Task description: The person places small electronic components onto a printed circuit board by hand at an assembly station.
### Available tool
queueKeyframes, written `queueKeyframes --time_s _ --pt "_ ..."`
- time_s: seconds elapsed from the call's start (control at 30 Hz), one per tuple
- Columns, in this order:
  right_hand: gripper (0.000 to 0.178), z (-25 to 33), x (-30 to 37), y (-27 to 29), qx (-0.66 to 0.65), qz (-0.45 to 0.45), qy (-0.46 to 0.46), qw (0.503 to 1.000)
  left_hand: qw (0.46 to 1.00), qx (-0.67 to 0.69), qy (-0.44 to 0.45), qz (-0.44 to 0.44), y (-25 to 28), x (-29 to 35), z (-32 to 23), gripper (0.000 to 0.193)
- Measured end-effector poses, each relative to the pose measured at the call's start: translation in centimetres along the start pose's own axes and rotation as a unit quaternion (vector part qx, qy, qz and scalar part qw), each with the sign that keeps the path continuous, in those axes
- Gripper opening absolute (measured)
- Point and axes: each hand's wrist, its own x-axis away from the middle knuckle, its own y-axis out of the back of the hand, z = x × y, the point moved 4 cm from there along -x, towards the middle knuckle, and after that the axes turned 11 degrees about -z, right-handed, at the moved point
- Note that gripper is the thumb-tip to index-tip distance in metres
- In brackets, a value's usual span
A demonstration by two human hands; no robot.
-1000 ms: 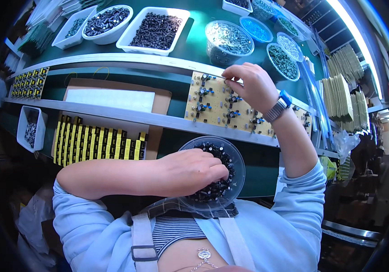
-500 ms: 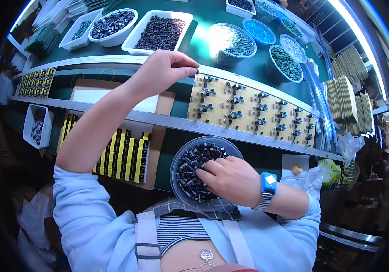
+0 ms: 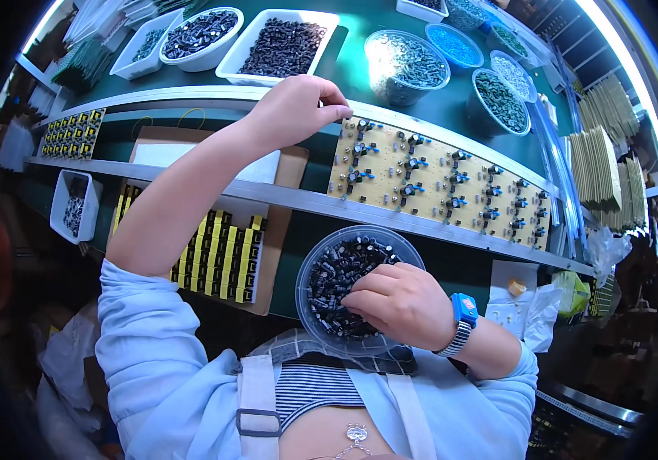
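My left hand [image 3: 298, 111] is at the top left corner of a tan circuit board [image 3: 383, 165], its thumb and forefinger pinched together. What lies between those fingertips is hidden. Rows of small black cylindrical capacitors and blue parts stand on the board, which rests between two metal rails. Below it, a round clear tub [image 3: 307, 318] full of loose black capacitors [image 3: 337, 276] sits close to my body. My right hand [image 3: 409, 307], with a blue watch on its wrist, dips into the tub with fingers curled together. Its fingertips are among the capacitors, and anything they grip cannot be made out.
Metal rails [image 3: 298, 198] cross the bench. A tray of yellow-and-black parts [image 3: 225, 261] lies below my left forearm. White trays and tubs of components, including a black-filled tray [image 3: 287, 46] and a blue-filled tub [image 3: 452, 46], line the back. Stacked boards [image 3: 593, 165] stand at right.
My left fingertips have come down onto the board's corner, and the small dark part seen at them before is now hidden. My right hand stays in the tub. The whole view has shifted slightly.
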Motion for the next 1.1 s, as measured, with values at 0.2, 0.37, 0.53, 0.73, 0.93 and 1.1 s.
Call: queueKeyframes --time_s 0.2,0.37,0.53,0.73,0.93,1.1 --pt "0.028 -0.1 0.0 0.0 -0.005 -0.048 -0.015 0.999 0.991 -0.105 -0.078 -0.027 -0.1 0.0 -0.4 0.019" --pt "0.029 0.1 0.1 0.0 -0.014 -0.076 -0.014 0.997 0.978 -0.166 -0.116 -0.041 -0.1 0.2 -1.2 0.020" --pt "0.029 -0.3 0.2 0.4 -0.057 -0.105 -0.041 0.992 0.975 -0.184 -0.122 -0.033 -0.5 0.3 -1.4 0.018" --pt "0.024 -3.2 -1.0 4.7 -0.072 -0.290 -0.121 0.947 0.976 -0.087 -0.161 -0.120 0.8 2.5 -2.8 0.023" --pt "0.011 -9.6 -4.0 7.0 -0.055 -0.303 -0.236 0.922 0.900 -0.038 -0.320 0.293 -2.5 12.8 -11.2 0.028" --pt "0.011 -11.1 -5.7 6.6 0.092 -0.229 -0.222 0.943 0.884 -0.052 -0.373 0.277 -4.0 14.8 -11.3 0.015"
